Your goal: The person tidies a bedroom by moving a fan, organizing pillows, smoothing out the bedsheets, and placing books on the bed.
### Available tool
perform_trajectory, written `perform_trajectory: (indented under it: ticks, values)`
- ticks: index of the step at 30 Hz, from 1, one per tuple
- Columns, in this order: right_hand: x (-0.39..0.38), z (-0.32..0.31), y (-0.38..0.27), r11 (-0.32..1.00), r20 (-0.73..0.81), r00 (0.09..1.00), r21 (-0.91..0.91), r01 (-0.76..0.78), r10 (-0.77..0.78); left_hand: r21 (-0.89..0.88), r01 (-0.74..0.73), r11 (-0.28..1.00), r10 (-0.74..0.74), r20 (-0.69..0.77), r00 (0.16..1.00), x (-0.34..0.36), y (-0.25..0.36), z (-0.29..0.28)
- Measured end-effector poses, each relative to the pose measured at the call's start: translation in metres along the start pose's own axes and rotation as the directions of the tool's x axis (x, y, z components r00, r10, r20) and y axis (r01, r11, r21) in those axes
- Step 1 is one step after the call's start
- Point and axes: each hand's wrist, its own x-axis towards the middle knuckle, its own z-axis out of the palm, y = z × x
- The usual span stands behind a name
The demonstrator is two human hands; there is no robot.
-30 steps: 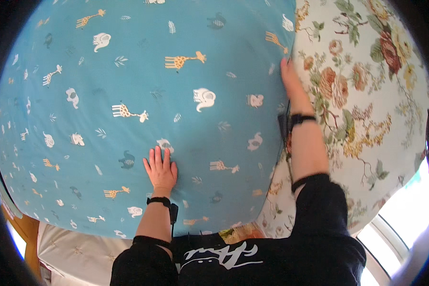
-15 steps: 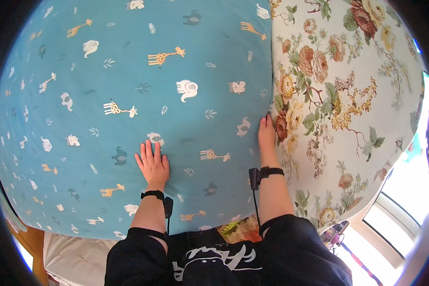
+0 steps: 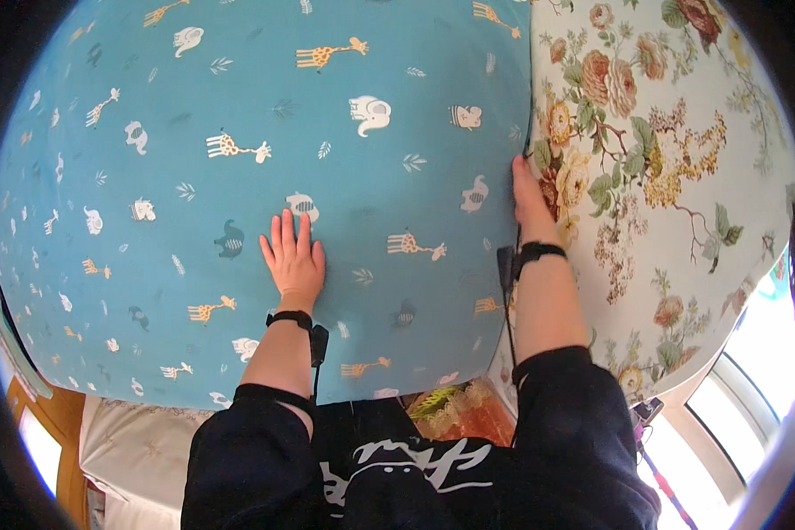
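smooth teal giraffe-and-elephant-print cloth, left hand flat, fingers spread, right hand at its edge, grip unclear

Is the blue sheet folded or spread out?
Spread out: the blue sheet lies broad and smooth, with the left hand flat on it.

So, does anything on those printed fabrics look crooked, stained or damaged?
Nothing stands out. The blue animal-print fabric lies mostly smooth under the left hand, with no stain or tear visible; the right hand is at its edge, beside the floral fabric.
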Motion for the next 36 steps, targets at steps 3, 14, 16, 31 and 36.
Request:
perform_trajectory:
  ticks: [3, 14, 16, 31, 36]
  values:
    - [-0.022, 0.003, -0.02, 0.956, 0.122, 0.986, 0.257, -0.141, 0.113, -0.009, 0.007, 1.0, -0.007, -0.002, 1.0, -0.009, -0.002, -0.006]
    - [-0.12, 0.003, 0.06, 0.968, -0.15, 0.96, -0.048, -0.246, 0.237, -0.029, -0.024, 0.999, 0.021, -0.092, 0.996, -0.006, 0.008, -0.006]
    - [-0.144, 0.006, 0.084, 0.986, -0.168, 0.978, -0.092, -0.14, 0.123, -0.038, -0.021, 0.999, 0.017, -0.096, 0.995, -0.006, 0.01, -0.006]
    - [-0.175, 0.042, -0.027, 0.9, -0.354, 0.846, -0.329, 0.285, -0.398, 0.034, 0.009, 0.999, -0.007, -0.07, 0.998, -0.011, -0.003, 0.009]
    - [-0.074, 0.041, -0.056, 0.856, -0.447, 0.731, -0.303, 0.418, -0.515, 0.039, 0.002, 0.999, 0.0, -0.062, 0.998, -0.004, 0.011, 0.014]
